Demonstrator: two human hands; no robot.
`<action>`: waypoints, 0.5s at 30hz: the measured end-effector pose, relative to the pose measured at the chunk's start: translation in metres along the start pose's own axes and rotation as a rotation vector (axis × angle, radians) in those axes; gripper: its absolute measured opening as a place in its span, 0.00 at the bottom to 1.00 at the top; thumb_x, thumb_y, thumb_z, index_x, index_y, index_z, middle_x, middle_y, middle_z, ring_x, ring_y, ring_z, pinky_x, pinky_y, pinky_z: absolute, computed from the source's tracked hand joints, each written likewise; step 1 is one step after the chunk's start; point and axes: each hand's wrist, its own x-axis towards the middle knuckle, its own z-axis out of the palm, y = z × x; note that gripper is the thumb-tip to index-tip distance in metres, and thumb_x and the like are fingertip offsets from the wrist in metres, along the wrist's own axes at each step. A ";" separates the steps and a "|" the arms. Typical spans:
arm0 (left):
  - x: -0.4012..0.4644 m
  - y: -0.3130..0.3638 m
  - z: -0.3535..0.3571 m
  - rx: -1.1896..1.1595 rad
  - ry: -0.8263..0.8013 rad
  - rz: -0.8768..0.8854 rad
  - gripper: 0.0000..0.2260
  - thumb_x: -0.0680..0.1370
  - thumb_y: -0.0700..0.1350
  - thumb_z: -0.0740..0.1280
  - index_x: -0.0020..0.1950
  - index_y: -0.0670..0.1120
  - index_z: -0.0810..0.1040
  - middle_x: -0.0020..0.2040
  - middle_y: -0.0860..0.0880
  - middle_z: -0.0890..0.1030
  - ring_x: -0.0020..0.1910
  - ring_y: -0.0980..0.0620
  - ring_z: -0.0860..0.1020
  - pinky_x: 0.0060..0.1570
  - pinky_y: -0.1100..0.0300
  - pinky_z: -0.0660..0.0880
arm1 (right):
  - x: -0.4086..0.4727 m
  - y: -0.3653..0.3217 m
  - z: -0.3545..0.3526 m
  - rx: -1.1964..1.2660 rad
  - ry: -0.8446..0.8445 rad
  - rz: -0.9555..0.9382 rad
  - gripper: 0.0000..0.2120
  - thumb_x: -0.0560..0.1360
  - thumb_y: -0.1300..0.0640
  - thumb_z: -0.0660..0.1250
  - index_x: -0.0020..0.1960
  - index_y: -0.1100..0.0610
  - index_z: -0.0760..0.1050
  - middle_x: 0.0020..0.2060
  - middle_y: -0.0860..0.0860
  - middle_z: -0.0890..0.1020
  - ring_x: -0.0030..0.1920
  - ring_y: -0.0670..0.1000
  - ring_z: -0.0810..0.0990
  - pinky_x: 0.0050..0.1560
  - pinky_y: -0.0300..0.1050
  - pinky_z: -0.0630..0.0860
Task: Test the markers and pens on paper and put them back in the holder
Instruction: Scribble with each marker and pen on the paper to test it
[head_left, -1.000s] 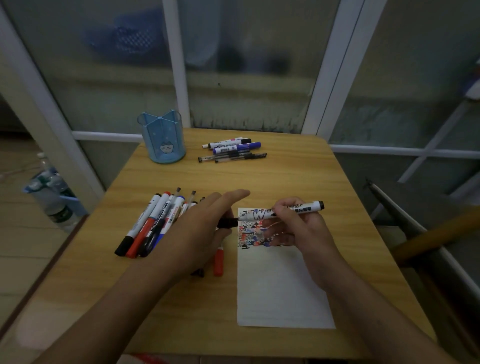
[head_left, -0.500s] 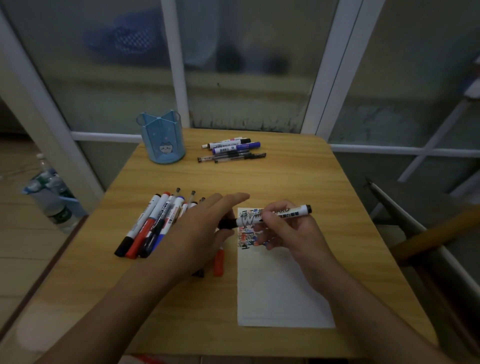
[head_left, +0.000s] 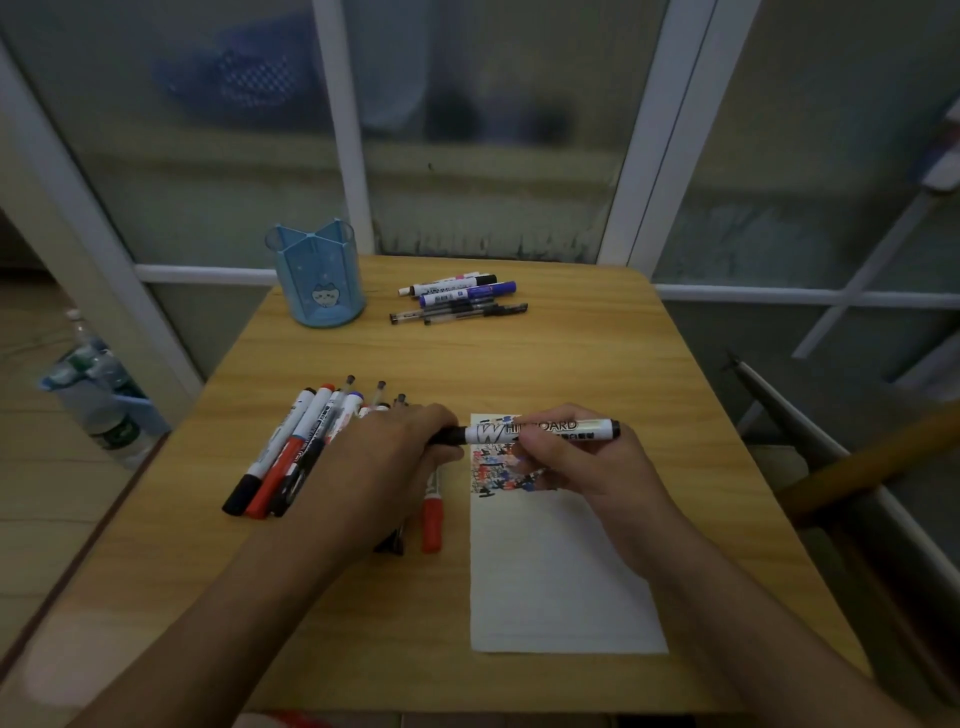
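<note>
dim, bluish indoor light with soft, faint shadows and no glare. wide-angle lens bends the window frames (head_left: 343, 130) outward near the edges. the glass background looks hazy; the counter (head_left: 519, 358) stays fairly sharp.

White whiteboard marker (head_left: 540, 432) level over scribbled paper (head_left: 561, 571), apparently capped

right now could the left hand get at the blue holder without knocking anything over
Probably yes. The left hand is gripping the cap end of the whiteboard marker, so it must let go first. The table between it and the blue holder is bare.
</note>
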 end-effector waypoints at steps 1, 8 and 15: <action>0.000 0.001 0.001 0.010 0.002 0.001 0.10 0.82 0.50 0.61 0.61 0.53 0.75 0.52 0.52 0.80 0.47 0.55 0.74 0.48 0.60 0.72 | 0.000 0.001 0.000 0.012 0.005 -0.002 0.07 0.75 0.60 0.72 0.52 0.61 0.83 0.43 0.61 0.86 0.43 0.54 0.85 0.42 0.44 0.81; -0.001 0.008 0.002 0.056 0.013 -0.005 0.09 0.83 0.50 0.59 0.61 0.52 0.75 0.52 0.53 0.78 0.44 0.57 0.69 0.40 0.63 0.63 | 0.000 0.005 0.002 0.035 0.015 -0.020 0.06 0.75 0.63 0.71 0.51 0.63 0.82 0.43 0.62 0.85 0.42 0.54 0.85 0.42 0.43 0.81; -0.006 0.009 -0.001 0.070 0.009 0.022 0.09 0.82 0.51 0.60 0.58 0.51 0.76 0.44 0.56 0.71 0.40 0.59 0.67 0.35 0.69 0.63 | -0.001 0.002 0.005 0.024 -0.004 -0.058 0.05 0.74 0.64 0.72 0.49 0.64 0.82 0.39 0.61 0.85 0.40 0.54 0.85 0.41 0.43 0.81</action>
